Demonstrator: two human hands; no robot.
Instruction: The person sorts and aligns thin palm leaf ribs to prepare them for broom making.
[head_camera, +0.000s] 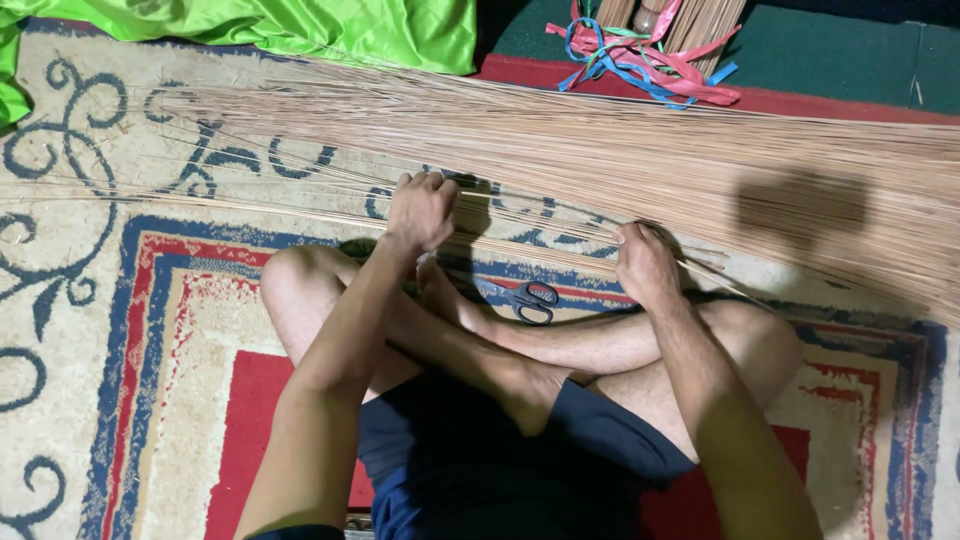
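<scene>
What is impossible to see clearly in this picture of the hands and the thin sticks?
- Head view: the right end of the long pale bundle of thin sticks is cut by the frame edge.
- Fingertips of the left hand and right hand curl out of sight.
- The black-handled scissors: blades partly behind the foot.

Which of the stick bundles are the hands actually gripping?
The thin bundle nearest the knees; left hand and right hand close around it. The thick pile behind lies untouched.

sticks (600, 150) cut off right, fingers (425, 185) curled under
</scene>
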